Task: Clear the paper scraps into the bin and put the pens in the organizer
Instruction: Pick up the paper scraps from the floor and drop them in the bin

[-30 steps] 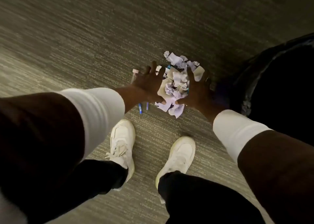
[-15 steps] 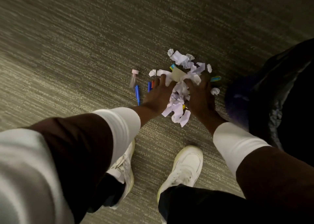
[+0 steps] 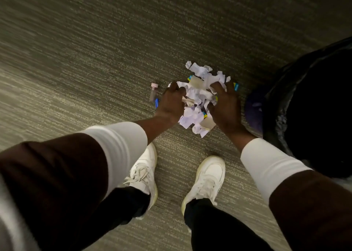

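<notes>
A heap of torn white and purple paper scraps [image 3: 198, 98] lies on the grey carpet, with bits of blue and yellow among them. My left hand [image 3: 171, 104] presses against the heap's left side and my right hand [image 3: 224, 106] against its right, fingers curled into the paper. Left of my left hand lie a clear pen with a pink cap [image 3: 153, 91] and a blue pen [image 3: 157, 102], mostly hidden by that hand. A bin lined with a black bag [image 3: 282, 90] stands at the right. No organizer is in view.
My two white shoes [image 3: 206, 178] stand on the carpet just below the heap. A purple shape [image 3: 254, 108] shows at the bin's left side. Open carpet [image 3: 95, 50] stretches to the left and far side.
Both hands have closed in on the heap from its sides, bunching the scraps tighter. My left hand now covers most of the blue pen and the other pens beside it.
</notes>
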